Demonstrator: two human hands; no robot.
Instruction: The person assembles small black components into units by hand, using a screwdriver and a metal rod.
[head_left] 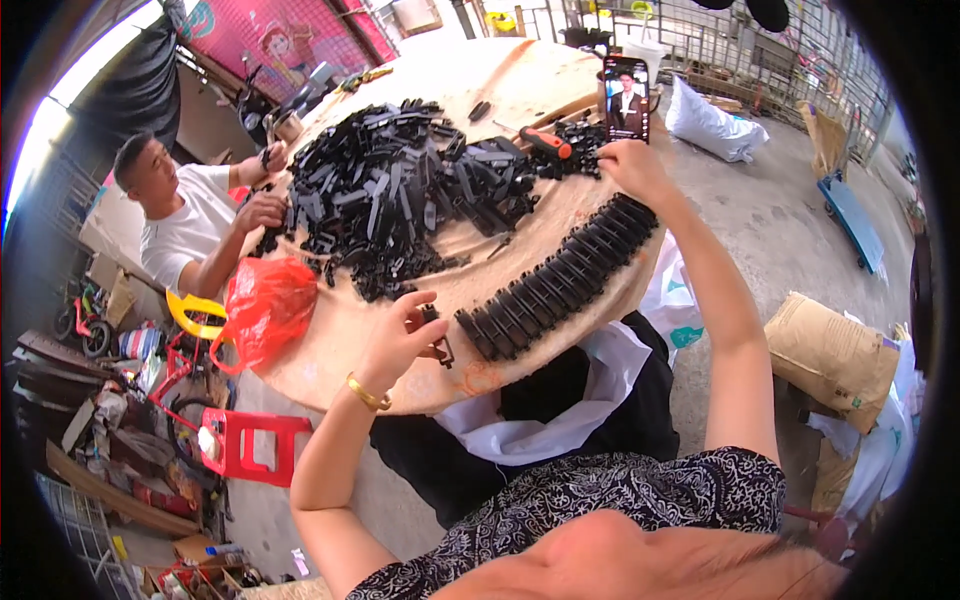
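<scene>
Pinching at least one black part [447,354] is the left hand [398,343], the right hand's [634,168] grip unclear.

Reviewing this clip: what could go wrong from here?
1. The right hand is close to the upright phone; a bump might tip it over.
2. The curved row of black parts lies near the table's near edge, so a brush of an arm could push some out of line or off.
3. The red plastic bag sits at the table's left edge, partly hanging over, and could slip off.
</scene>
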